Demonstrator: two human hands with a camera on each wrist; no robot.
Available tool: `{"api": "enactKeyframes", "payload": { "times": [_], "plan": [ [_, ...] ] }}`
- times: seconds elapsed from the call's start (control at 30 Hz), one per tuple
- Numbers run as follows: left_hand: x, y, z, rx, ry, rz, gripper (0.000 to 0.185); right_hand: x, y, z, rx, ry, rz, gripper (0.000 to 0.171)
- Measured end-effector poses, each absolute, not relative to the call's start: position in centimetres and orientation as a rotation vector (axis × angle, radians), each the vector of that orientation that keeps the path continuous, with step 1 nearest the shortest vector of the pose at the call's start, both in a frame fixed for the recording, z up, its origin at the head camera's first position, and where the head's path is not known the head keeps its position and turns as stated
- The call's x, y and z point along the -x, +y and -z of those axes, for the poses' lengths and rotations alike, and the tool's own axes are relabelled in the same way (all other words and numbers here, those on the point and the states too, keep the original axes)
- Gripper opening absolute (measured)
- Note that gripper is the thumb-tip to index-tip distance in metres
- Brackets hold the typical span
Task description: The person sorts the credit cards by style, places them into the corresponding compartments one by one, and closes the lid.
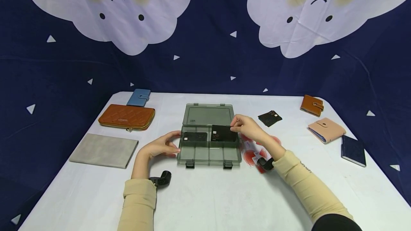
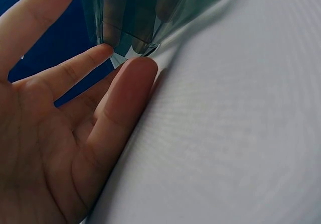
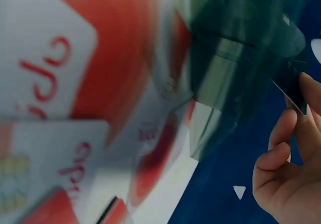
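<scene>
A translucent green compartment box (image 1: 192,155) lies on the table with its lid (image 1: 208,115) folded back. My left hand (image 1: 159,147) steadies its left side; in the left wrist view, the fingers (image 2: 131,86) reach the box edge fairly straight, not wrapped round it. Over the upper right compartment, my right hand (image 1: 246,127) pinches a black card (image 1: 221,133) marked VIP by its right edge. Another black card (image 1: 195,137) lies in the upper left compartment. The lower compartments show no cards. Right of the box are several red-and-white cards (image 1: 249,157), partly behind my right wrist.
Black cards (image 1: 270,118) lie loosely stacked at the back right. On the left are a grey pouch (image 1: 104,149), a brown zip wallet (image 1: 125,116) and a blue wallet (image 1: 138,97). A brown wallet (image 1: 311,105), a pink wallet (image 1: 326,130) and a dark notebook (image 1: 353,150) line the right.
</scene>
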State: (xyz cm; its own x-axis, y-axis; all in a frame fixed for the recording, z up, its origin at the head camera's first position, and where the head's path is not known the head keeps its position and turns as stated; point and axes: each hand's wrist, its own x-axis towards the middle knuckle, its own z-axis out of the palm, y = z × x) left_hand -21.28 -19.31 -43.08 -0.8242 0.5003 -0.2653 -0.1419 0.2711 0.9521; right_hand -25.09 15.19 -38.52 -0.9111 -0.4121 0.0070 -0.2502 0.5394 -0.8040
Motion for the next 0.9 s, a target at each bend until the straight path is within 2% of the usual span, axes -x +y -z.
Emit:
{"api": "enactKeyframes", "payload": {
  "times": [0.37, 0.67, 0.9],
  "plan": [
    [21.3, -19.3, 42.9, -0.321, 2.026, -1.582, 0.087, 24.8, 14.3, 39.5, 0.951, 2.853, 0.809, 0.013],
    [21.3, -19.4, 43.0, -0.313, 2.032, -1.585, 0.085, 24.4, 13.9, 39.5, 0.959, 3.035, 0.360, 0.020],
    [21.4, -19.4, 43.2, -0.314, 2.030, -1.589, 0.086, 24.7, 14.8, 39.5, 0.965, 3.079, 0.455, 0.019]
  ]
}}
